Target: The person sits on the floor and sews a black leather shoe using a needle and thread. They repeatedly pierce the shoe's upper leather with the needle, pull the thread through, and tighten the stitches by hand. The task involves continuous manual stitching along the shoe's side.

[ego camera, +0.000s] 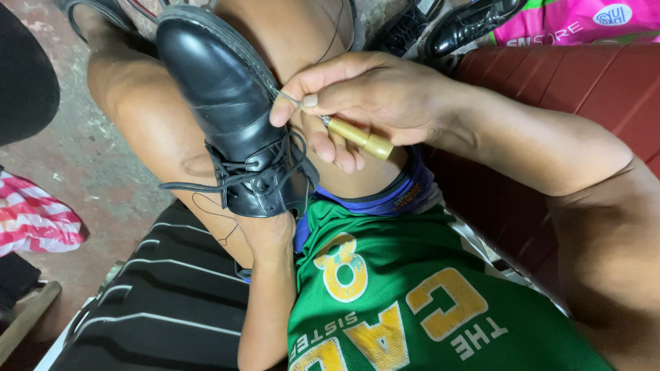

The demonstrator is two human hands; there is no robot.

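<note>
Gripping a wooden-handled stitching awl [357, 137], our right hand [364, 96] presses its metal tip against the sole edge of the black leather lace-up shoe [230, 117], which rests on our thigh. Our left hand [268, 230] clasps the shoe's heel from beneath.

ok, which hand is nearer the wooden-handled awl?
Right. The right hand grips the awl by its wooden handle, the tip at the black shoe's sole edge. The left hand is apart, below, under the shoe's heel end.
</note>
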